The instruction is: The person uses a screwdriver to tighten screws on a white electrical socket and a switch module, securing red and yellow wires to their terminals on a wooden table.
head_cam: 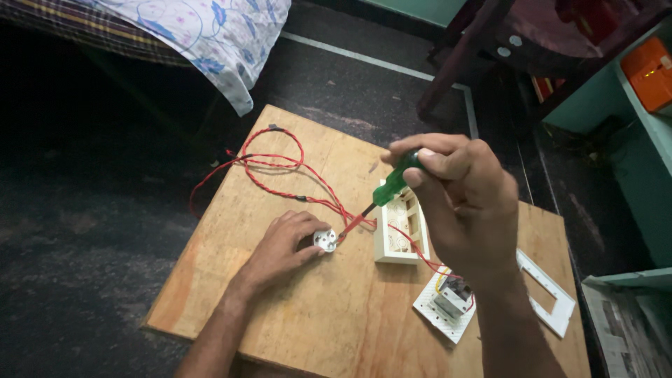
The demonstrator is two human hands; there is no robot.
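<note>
My left hand (280,248) rests on the wooden board (329,315) and grips a small round white fitting (325,240) with screw terminals. My right hand (462,203) is raised above the board and holds a green-handled screwdriver (392,183); its dark tip points down at the fitting, where a red twisted wire (280,164) ends. The wire loops away across the board's far left part.
A cream switch box (400,234) lies beside the fitting. A white switch plate with a switch module (448,302) and a white frame plate (549,294) lie at the right. A patterned cloth (210,35) hangs at the back; green shelves (651,140) stand at the right.
</note>
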